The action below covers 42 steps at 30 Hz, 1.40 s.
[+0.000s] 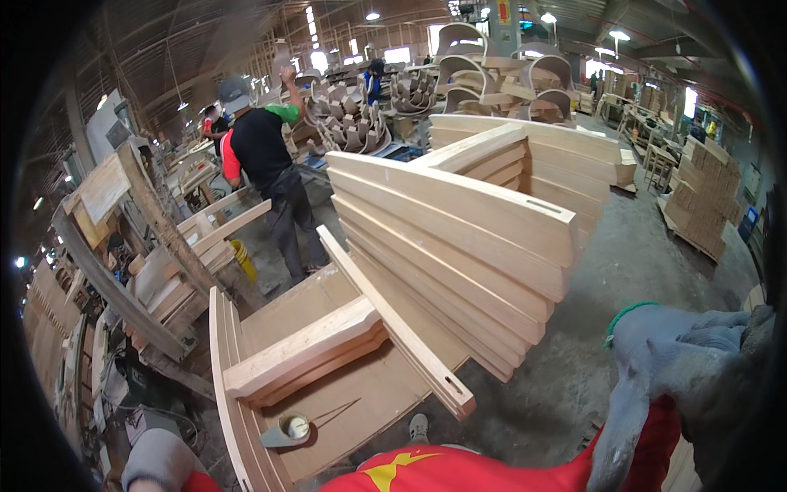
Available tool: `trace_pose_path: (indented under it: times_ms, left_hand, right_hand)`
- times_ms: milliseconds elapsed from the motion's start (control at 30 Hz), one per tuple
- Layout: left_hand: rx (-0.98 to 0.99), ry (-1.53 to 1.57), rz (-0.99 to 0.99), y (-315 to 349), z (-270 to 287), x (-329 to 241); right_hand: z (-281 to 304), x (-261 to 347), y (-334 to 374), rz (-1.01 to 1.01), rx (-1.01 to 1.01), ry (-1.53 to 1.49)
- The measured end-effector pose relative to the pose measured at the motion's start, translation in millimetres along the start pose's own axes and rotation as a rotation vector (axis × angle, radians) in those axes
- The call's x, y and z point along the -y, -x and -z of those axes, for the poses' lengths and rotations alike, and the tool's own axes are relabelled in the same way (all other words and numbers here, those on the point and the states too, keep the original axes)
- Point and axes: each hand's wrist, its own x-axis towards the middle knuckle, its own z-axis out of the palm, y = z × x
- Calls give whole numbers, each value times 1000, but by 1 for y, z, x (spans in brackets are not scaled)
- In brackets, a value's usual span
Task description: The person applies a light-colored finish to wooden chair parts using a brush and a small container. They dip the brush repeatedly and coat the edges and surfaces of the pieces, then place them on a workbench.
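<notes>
Frame (305,348) right of gloved left hand (161,456)

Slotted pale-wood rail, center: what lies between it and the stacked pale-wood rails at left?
Head view: stacked pale-wood crosspieces, a grey cup with white contents, and apparently a thin dark stick; beneath, a brown board.

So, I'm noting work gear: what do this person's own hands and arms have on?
The right hand appears in grey fabric, with a green hem at one edge. The left hand, partly cut off, also shows grey fabric, probably gloves. Red clothing shows near both.
</notes>
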Motion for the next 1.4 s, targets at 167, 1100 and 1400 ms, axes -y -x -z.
trace_pose_path:
  times_ms: [167, 1100, 1400]
  left_hand:
    - [-674, 508, 25, 19, 23, 42]
    - [-625, 272, 78, 3, -33, 63]
    - [-641, 257, 36, 6, -40, 62]
  right_hand:
    - [-16, -1, 9, -56, 65, -27]
    - [-15, -137, 192, -987, 682, -7]
    - [-24, -146, 208, -849, 819, -30]
